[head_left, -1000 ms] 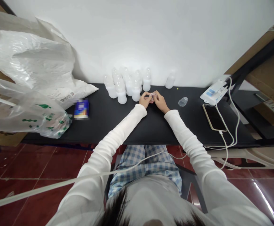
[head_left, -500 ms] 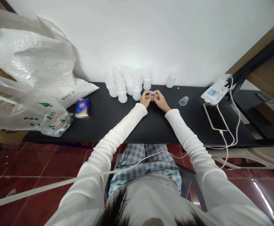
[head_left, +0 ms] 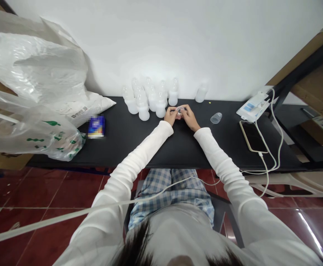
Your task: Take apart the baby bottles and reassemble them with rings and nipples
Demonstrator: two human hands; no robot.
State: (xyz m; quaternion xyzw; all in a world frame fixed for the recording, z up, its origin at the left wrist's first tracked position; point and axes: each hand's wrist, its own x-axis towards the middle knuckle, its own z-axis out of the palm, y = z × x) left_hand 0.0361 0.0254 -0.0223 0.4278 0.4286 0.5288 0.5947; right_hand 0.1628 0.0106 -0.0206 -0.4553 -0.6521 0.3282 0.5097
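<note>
Between the fingertips of both hands is a small round translucent piece [head_left: 180, 109], probably a baby bottle's collar ring; its details are too small to make out. My left hand [head_left: 171, 115] grips it from the left, fingers bent. On the other side my right hand [head_left: 189, 118] holds it with thumb and fingers closed in. Just behind and to the left, several white baby bottles [head_left: 144, 112] with clear domed caps stand upright in a group. A lone whitish bottle [head_left: 201, 94] stands apart near the wall. To the right of my hands a clear cap [head_left: 216, 118] lies on its side.
The black table [head_left: 128, 147] runs along a white wall. At left are a large white plastic bag [head_left: 53, 70], a clear bag with green print [head_left: 53, 138] and a blue box [head_left: 96, 126]. At right lie a phone [head_left: 253, 136] with cables and a white-blue packet [head_left: 252, 107].
My fingers have shifted slightly around the round piece, which is tilted differently and less plainly ring-shaped now. Bottles and loose cap stay in place.
</note>
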